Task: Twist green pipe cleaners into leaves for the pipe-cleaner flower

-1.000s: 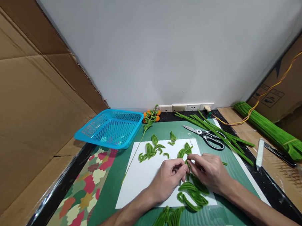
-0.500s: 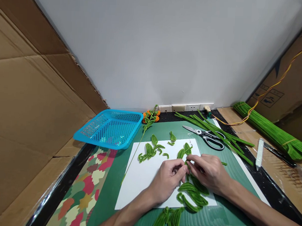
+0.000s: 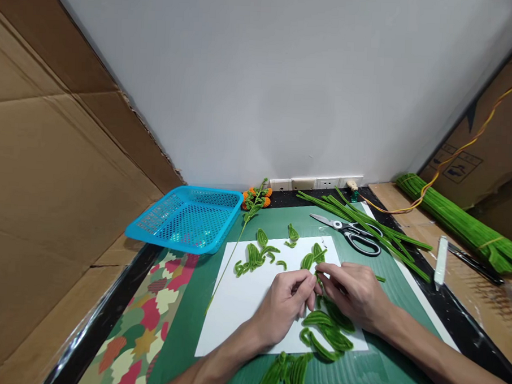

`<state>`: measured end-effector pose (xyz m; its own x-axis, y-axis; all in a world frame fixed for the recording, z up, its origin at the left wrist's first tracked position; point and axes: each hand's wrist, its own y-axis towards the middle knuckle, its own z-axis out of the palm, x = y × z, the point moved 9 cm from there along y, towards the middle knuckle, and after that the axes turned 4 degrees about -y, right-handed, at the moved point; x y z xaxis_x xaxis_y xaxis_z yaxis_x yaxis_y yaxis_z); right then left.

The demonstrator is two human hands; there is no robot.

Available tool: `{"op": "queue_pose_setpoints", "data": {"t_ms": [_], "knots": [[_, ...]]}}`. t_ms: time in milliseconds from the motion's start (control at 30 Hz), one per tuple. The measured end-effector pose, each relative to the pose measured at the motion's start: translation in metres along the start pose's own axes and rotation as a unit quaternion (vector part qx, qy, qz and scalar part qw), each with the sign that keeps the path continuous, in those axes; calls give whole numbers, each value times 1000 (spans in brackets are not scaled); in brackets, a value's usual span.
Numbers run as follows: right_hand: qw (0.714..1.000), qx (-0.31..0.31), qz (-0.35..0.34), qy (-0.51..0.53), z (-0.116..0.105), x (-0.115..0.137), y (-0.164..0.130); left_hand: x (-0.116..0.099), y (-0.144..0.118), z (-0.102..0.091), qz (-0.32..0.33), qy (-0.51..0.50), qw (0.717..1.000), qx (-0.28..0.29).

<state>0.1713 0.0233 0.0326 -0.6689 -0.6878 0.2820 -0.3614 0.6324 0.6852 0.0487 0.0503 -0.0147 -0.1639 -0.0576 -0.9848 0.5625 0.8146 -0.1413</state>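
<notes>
My left hand (image 3: 285, 303) and my right hand (image 3: 356, 290) meet over the right side of a white sheet (image 3: 242, 304). Fingertips of both are pinched on a green pipe cleaner (image 3: 319, 277), mostly hidden between them. Just beyond the fingers, pipe-cleaner leaves (image 3: 307, 261) touch the sheet. Larger looped leaves (image 3: 328, 331) are spread below my hands, partly under the right one. Nearer to me hangs another cluster of leaves (image 3: 294, 375) at the sheet's lower edge. Small leaves and curled bits (image 3: 253, 257) rest on the sheet's upper left.
Scissors (image 3: 359, 242) and loose green pipe cleaners (image 3: 381, 228) lie at the right, past my right hand. A blue basket (image 3: 220, 236) stands back left beside an orange flower stem (image 3: 247, 214). A pipe-cleaner bundle (image 3: 458, 220), a white stick (image 3: 440, 262) and a wall plug (image 3: 352, 186) are farther right.
My left thumb and fingers have shifted very slightly at the pinch. Both hands otherwise stay in the same spot, and the things on the table have not moved.
</notes>
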Motion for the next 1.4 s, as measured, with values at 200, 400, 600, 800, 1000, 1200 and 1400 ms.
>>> {"op": "queue_pose_setpoints", "data": {"t_ms": [200, 400, 600, 800, 1000, 1200, 1400], "knots": [[1000, 8, 2, -7, 2, -1, 0, 2, 0, 0, -7, -4, 1000, -3], [1000, 10, 1, -15, 2, -1, -2, 1, -1, 1, 1, -13, 1000, 0], [1000, -10, -2, -6, -2, 0, 0, 1, -1, 0, -3, -13, 1000, -2], [1000, -23, -5, -12, -4, 1, 0, 3, 0, -2, -2, -42, 999, -14], [1000, -19, -4, -4, -2, -1, -3, 5, 0, -2, -3, -48, 999, -11], [1000, -20, -2, -2, -2, 0, -2, 5, 0, -2, -2, -44, 999, -8], [1000, -19, -5, -8, -2, 1, -2, 3, 0, -2, -6, -39, 999, -5]]}}
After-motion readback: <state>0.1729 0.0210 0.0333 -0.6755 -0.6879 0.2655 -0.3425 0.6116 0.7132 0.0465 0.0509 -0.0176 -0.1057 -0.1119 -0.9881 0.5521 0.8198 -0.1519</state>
